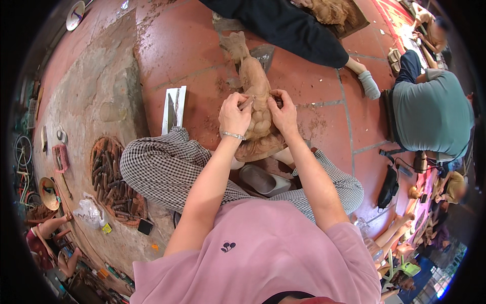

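Note:
A carved wooden figure (pixel 254 78) leans away from me between my legs, its animal-like head at the far end. Its wide carved base (pixel 260 148) is nearest my lap. My left hand (pixel 235 115) is closed at the figure's left side, with a small brownish flat piece (pixel 246 103) pinched at its fingertips; I cannot make out what it is. On the opposite side, my right hand (pixel 283 111) has its fingers bent and pressed against the wood, gripping the figure's edge. A bracelet circles my left wrist.
A round basket (pixel 143 202) of several brown stick-like tools stands at left, near a plastic bag (pixel 90 213) and a phone (pixel 145 226). A white-edged board (pixel 173 109) lies beside my knee. Another person's dark-clothed leg (pixel 283 25) stretches across the far side; a person in grey-green (pixel 430 111) sits right.

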The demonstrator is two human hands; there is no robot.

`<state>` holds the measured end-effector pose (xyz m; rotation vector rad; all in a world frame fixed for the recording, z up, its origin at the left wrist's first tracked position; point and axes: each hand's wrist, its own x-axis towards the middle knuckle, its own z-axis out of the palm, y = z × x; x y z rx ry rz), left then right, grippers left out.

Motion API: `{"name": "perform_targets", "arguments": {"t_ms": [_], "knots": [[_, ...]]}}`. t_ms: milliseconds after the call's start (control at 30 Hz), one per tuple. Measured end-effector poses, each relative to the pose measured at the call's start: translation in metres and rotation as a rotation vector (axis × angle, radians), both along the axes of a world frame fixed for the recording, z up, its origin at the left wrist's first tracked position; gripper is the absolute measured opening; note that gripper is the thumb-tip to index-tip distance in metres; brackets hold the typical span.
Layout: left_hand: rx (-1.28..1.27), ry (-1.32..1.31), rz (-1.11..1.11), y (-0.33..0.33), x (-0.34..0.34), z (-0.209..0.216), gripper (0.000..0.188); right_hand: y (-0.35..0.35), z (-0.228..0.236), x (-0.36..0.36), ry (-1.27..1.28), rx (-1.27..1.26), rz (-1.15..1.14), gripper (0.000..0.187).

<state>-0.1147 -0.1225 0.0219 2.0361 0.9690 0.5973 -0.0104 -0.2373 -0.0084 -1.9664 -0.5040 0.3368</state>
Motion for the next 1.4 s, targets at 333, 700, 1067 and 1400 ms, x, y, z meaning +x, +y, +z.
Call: {"name": "perform_targets", "arguments": {"t_ms": [333,700,1067,1400], "knots": [[0.069,-0.123,-0.006,-0.006,-0.012,-0.007,0.015,0.000,-0.013,0.002,0.037,0.052,0.000,0.028],[0.126,-0.110,-0.103,-0.011,-0.024,0.002,0.012,0.000,-0.006,-0.002,0.006,0.059,0.000,0.029],[0.114,-0.108,-0.104,-0.008,-0.032,0.000,0.016,0.000,-0.012,-0.001,0.020,0.079,0.021,0.028],[0.050,-0.243,-0.110,0.002,-0.021,-0.016,0.014,0.000,-0.006,-0.001,0.038,0.043,0.015,0.029]]}}
